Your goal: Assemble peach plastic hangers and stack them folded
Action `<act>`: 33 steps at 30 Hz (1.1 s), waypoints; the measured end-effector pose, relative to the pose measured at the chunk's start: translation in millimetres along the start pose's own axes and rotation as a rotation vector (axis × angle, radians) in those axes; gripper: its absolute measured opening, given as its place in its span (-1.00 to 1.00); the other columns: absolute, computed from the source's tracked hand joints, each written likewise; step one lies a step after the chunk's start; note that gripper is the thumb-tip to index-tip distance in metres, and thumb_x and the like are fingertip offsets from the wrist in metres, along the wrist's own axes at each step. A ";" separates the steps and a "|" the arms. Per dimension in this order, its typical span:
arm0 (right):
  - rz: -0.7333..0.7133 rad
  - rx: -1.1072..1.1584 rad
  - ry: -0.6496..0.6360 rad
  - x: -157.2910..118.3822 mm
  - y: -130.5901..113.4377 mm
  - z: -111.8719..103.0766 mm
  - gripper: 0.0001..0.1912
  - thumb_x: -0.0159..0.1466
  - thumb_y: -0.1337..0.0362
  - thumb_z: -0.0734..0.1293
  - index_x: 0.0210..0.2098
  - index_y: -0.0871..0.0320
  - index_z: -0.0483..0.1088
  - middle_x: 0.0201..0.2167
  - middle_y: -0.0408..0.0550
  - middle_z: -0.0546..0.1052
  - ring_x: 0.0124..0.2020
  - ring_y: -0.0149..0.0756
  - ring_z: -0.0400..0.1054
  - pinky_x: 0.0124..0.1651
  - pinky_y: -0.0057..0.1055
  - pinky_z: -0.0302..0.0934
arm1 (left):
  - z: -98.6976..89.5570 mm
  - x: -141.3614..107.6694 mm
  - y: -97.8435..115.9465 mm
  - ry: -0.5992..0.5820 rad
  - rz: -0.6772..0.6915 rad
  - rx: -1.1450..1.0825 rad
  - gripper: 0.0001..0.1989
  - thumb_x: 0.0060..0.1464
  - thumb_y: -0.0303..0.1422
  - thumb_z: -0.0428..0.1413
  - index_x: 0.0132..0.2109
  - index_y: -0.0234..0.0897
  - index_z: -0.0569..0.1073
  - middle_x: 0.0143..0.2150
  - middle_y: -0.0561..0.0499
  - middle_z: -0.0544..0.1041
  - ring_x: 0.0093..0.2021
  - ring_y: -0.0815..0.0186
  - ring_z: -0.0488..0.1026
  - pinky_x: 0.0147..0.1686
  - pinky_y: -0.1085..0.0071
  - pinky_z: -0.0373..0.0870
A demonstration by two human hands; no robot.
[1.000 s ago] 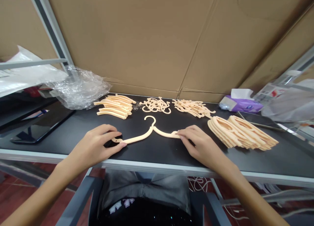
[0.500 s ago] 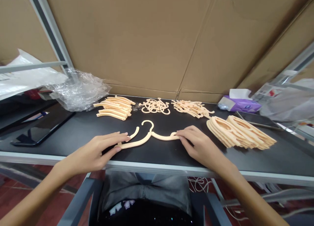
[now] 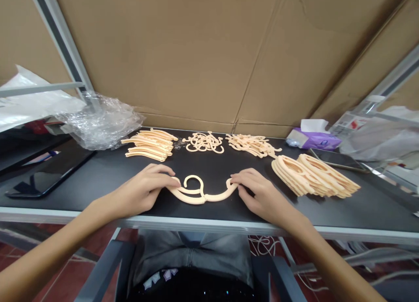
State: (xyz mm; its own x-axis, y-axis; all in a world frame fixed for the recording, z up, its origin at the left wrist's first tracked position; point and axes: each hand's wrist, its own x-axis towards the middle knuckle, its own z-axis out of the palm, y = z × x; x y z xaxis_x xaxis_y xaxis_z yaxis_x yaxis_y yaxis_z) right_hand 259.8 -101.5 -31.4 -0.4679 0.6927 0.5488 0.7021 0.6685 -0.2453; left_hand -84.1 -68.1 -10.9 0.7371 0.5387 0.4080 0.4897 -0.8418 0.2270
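Note:
A cream plastic folding hanger [image 3: 189,200] lies near the front of the black table, its hook [image 3: 196,178] pointing away from me. Both its arms bend upward from the middle joint. My left hand [image 3: 152,186] is closed on the outer end of the left arm, whose thin lower bar now reaches the joint. On the other side my right hand [image 3: 253,186] pinches the curled end of the right arm. The fingertips partly hide both ends.
Behind the hanger lie piles of long arm pieces [image 3: 150,144], hooks [image 3: 204,142] and shorter pieces [image 3: 252,145]. Stacked hangers [image 3: 310,174] sit at right, near a purple tissue pack [image 3: 316,139] and a phone [image 3: 338,159]. A dark tablet-like device [image 3: 49,173] and crumpled clear plastic [image 3: 104,121] are at left.
The hanger's arms have swung upward and its joint has come nearer to me. My left hand moved right and the thin bar's loose end came to the middle; my right hand stayed on its end.

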 end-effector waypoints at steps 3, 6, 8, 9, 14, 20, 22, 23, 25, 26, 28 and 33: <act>-0.019 0.009 0.014 -0.5 0.9 0.8 -0.67 0.33 0.49 0.18 -0.09 0.09 0.50 -0.07 0.06 0.58 0.02 -0.13 0.39 0.06 -0.04 0.41 | 7.5 20.6 5.6 -0.035 0.072 0.033 -0.55 0.26 -0.61 -0.13 0.05 -0.17 0.56 0.01 -0.11 0.56 0.04 0.23 0.46 0.01 0.30 0.44; -0.036 -0.008 0.016 -1.4 2.9 1.7 -0.68 0.34 0.49 0.18 -0.09 0.11 0.51 -0.02 0.10 0.55 0.05 -0.12 0.37 0.08 -0.05 0.40 | 15.2 38.3 10.4 -0.088 0.112 0.030 -0.57 0.26 -0.61 -0.12 0.08 -0.22 0.52 0.06 -0.12 0.55 0.08 0.21 0.44 0.06 0.25 0.43; -0.036 -0.013 0.007 -1.8 3.9 2.0 -0.68 0.34 0.49 0.19 -0.09 0.12 0.51 -0.02 0.10 0.55 0.05 -0.13 0.36 0.08 -0.06 0.39 | 18.8 48.0 13.3 -0.133 0.136 -0.001 -0.57 0.25 -0.61 -0.11 0.11 -0.24 0.49 0.08 -0.10 0.54 0.11 0.21 0.42 0.09 0.24 0.42; -0.036 -0.013 0.003 -1.8 4.2 2.1 -0.69 0.35 0.49 0.19 -0.08 0.13 0.51 -0.03 0.10 0.55 0.05 -0.13 0.36 0.08 -0.07 0.39 | 20.2 52.2 14.7 -0.152 0.143 -0.012 -0.57 0.25 -0.62 -0.10 0.13 -0.24 0.47 0.09 -0.10 0.53 0.12 0.21 0.42 0.10 0.24 0.42; -0.032 -0.019 -0.007 -1.5 3.9 2.0 -0.70 0.35 0.48 0.19 -0.07 0.15 0.50 -0.05 0.09 0.54 0.04 -0.13 0.35 0.09 -0.05 0.38 | 27.2 66.2 17.5 -0.202 0.148 0.033 -0.54 0.21 -0.63 -0.09 0.15 -0.24 0.46 0.13 -0.14 0.46 0.14 0.18 0.38 0.07 0.25 0.45; -0.024 -0.019 -0.004 -1.4 2.7 1.6 -0.70 0.35 0.48 0.19 -0.09 0.13 0.50 -0.06 0.08 0.55 0.05 -0.12 0.36 0.10 -0.04 0.39 | 34.8 66.9 10.8 -0.154 0.118 -0.002 -0.64 0.23 -0.59 -0.09 0.05 -0.29 0.48 0.11 -0.17 0.45 0.14 0.19 0.39 0.12 0.23 0.43; -0.023 -0.013 -0.001 -1.1 1.9 1.1 -0.70 0.35 0.48 0.18 -0.09 0.13 0.50 -0.07 0.08 0.55 0.04 -0.12 0.36 0.10 -0.03 0.39 | 36.2 65.6 8.6 -0.123 0.109 -0.003 -0.68 0.24 -0.57 -0.09 0.01 -0.31 0.48 0.09 -0.17 0.46 0.11 0.20 0.41 0.11 0.23 0.43; -0.021 -0.011 0.001 -0.9 1.5 0.8 -0.69 0.34 0.49 0.18 -0.09 0.13 0.50 -0.07 0.08 0.55 0.04 -0.12 0.37 0.10 -0.03 0.39 | 36.7 65.1 7.7 -0.109 0.109 -0.003 -0.69 0.25 -0.56 -0.09 -0.02 -0.31 0.49 0.07 -0.17 0.47 0.10 0.20 0.42 0.11 0.23 0.43; -0.018 -0.007 0.000 -0.7 1.0 0.2 -0.68 0.33 0.49 0.19 -0.09 0.11 0.51 -0.08 0.06 0.56 0.03 -0.11 0.38 0.09 -0.02 0.40 | 37.8 64.3 6.5 -0.085 0.119 -0.008 -0.71 0.25 -0.56 -0.09 -0.07 -0.31 0.50 0.07 -0.16 0.48 0.09 0.20 0.43 0.12 0.22 0.43; -0.018 -0.005 -0.001 -0.6 0.9 -0.1 -0.67 0.33 0.49 0.19 -0.09 0.10 0.51 -0.08 0.06 0.56 0.03 -0.11 0.38 0.08 -0.02 0.40 | 38.3 64.0 6.1 -0.072 0.123 -0.014 -0.71 0.24 -0.56 -0.09 -0.08 -0.31 0.50 0.07 -0.16 0.48 0.09 0.20 0.44 0.12 0.22 0.43; -0.018 -0.002 -0.007 -0.9 1.4 -0.3 -0.67 0.33 0.49 0.19 -0.08 0.10 0.51 -0.08 0.06 0.56 0.03 -0.11 0.38 0.07 -0.02 0.41 | 39.3 63.8 5.6 -0.055 0.127 -0.026 -0.72 0.24 -0.55 -0.08 -0.11 -0.31 0.52 0.08 -0.17 0.48 0.09 0.20 0.45 0.12 0.20 0.44; -0.039 -0.015 -0.023 -1.9 4.5 0.1 -0.65 0.32 0.50 0.19 -0.07 0.10 0.52 -0.04 0.08 0.54 0.04 -0.12 0.36 0.07 -0.03 0.40 | 41.7 64.3 5.5 -0.037 0.123 -0.053 -0.71 0.26 -0.53 -0.08 -0.12 -0.29 0.54 0.12 -0.16 0.46 0.10 0.20 0.45 0.11 0.24 0.45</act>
State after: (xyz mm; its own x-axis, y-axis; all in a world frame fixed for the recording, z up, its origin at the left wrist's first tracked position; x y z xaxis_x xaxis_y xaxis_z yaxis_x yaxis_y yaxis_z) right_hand 263.8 -99.7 -33.7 -0.5071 0.6727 0.5388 0.6912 0.6909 -0.2121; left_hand -14.6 -36.8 -20.3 0.8070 0.4317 0.4031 0.3702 -0.9015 0.2242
